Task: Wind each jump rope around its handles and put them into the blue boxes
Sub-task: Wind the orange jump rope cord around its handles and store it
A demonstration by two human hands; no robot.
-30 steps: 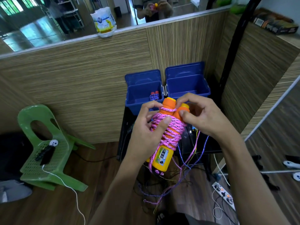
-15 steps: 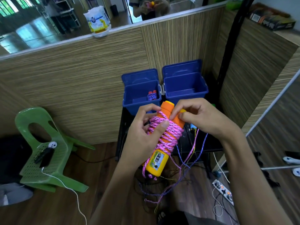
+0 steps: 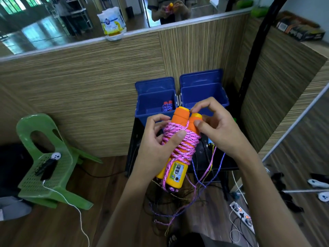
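Note:
A pink jump rope (image 3: 179, 145) is wound round its two orange handles (image 3: 179, 115), held upright in front of me. My left hand (image 3: 158, 148) grips the bundle from the left, thumb pressed on the coils. My right hand (image 3: 213, 127) holds the top of the right handle, its fingertips pinching the rope's end there. Behind stand two open blue boxes: the left box (image 3: 142, 104) holds a wound blue rope with red handles (image 3: 167, 106), the right box (image 3: 203, 93) shows nothing inside.
Loose coloured ropes (image 3: 204, 184) hang from a black table (image 3: 222, 164) under my hands. A green plastic chair (image 3: 51, 163) stands left. A power strip (image 3: 242, 214) lies on the floor at right. Wood-panel walls enclose the corner.
The bundle has stayed in front of the boxes. My right hand's fingers have shifted up to the tops of the handles and now pinch the rope's end there.

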